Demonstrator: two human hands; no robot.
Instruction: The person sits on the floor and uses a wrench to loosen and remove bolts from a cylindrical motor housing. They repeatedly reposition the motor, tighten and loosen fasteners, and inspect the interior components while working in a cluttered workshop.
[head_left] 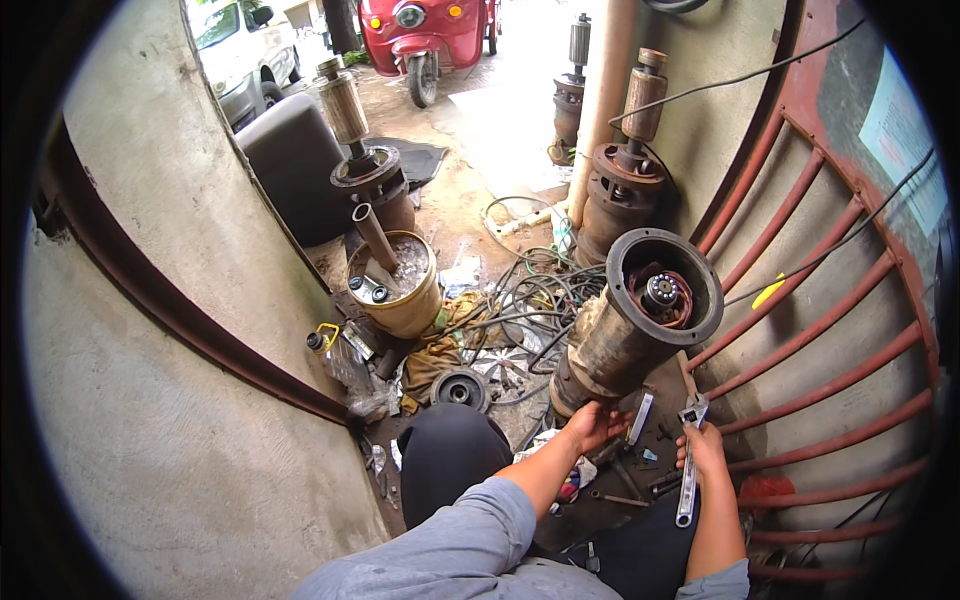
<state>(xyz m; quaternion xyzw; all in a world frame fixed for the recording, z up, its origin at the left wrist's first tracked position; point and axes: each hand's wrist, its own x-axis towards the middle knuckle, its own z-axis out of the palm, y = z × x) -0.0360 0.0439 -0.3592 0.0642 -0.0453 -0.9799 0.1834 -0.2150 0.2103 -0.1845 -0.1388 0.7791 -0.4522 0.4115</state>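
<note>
- Head view: adjustable wrench (686, 495) in the right hand (706, 448), at the lower right between the person's legs and the red bars (800, 310); its head points up and away, handle end toward the body
- Right hand: fingers wrapped round the wrench near its head, closed firm on the handle
- Left hand (592, 430): fingers part open, loosely curled, holding nothing that I can see; it sits at the foot of the big metal cylinder (592, 350)
- White strip (641, 418) just beside the left fingertips, can't tell if they touch
- Big cylinder stands in front of the person, appears tilted in this wide lens, open top with a flange, reddish windings (684, 308) and a round hub inside
- Round metal part (461, 392) on the floor, just past the knee
- Brown cloth (434, 368) and a tangle of cables (540, 300) left of the cylinder
- Yellowish bucket (422, 308) further left, pipe (374, 236) leaning up out of it
- Motor with a shaft (622, 195) behind the cylinder, similar one (372, 180) behind the bucket
- Outside: red three-wheeler (420, 35), white car (235, 52) to its left
</note>
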